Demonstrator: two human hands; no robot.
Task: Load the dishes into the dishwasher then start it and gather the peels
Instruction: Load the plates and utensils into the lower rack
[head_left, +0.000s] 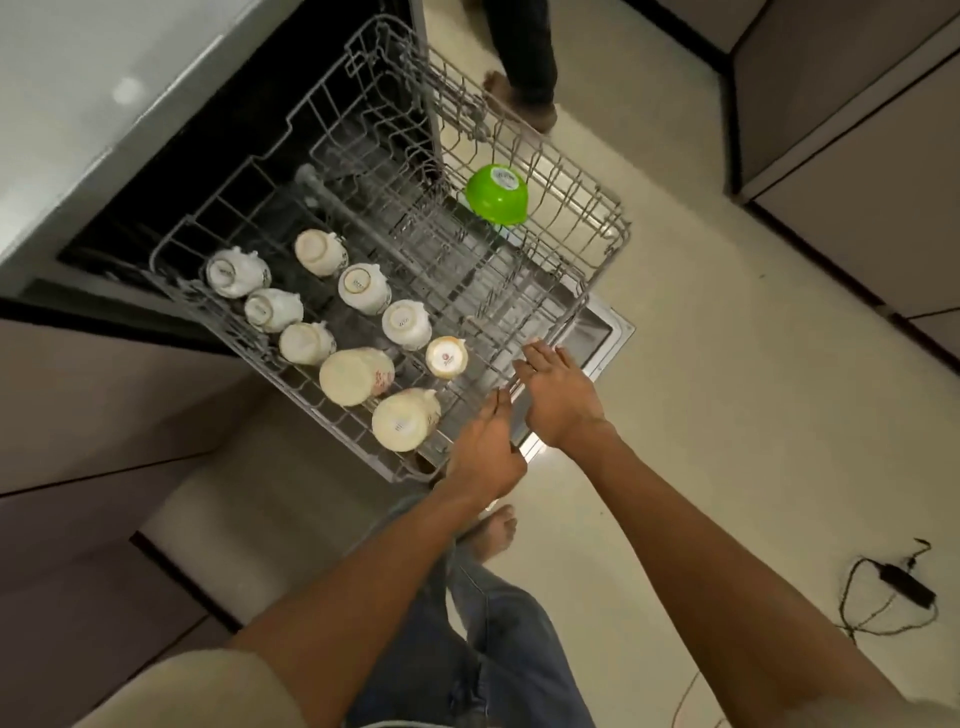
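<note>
The dishwasher's upper wire rack (576, 312) is pulled out over the open door (602, 338). Several white cups (363, 288) stand upside down along its left side, and a green bowl (496, 195) lies overturned at its far right. My left hand (485, 452) is at the rack's front rim with fingers straight. My right hand (558, 397) rests flat against the same rim, fingers extended. Neither hand holds anything.
A grey countertop (78, 119) runs above the dishwasher at the left. Another person's legs (524, 57) stand beyond the rack. Cabinets (857, 156) line the right. A black adapter with cable (906, 587) lies on the floor. My bare foot (493, 530) is below the rack.
</note>
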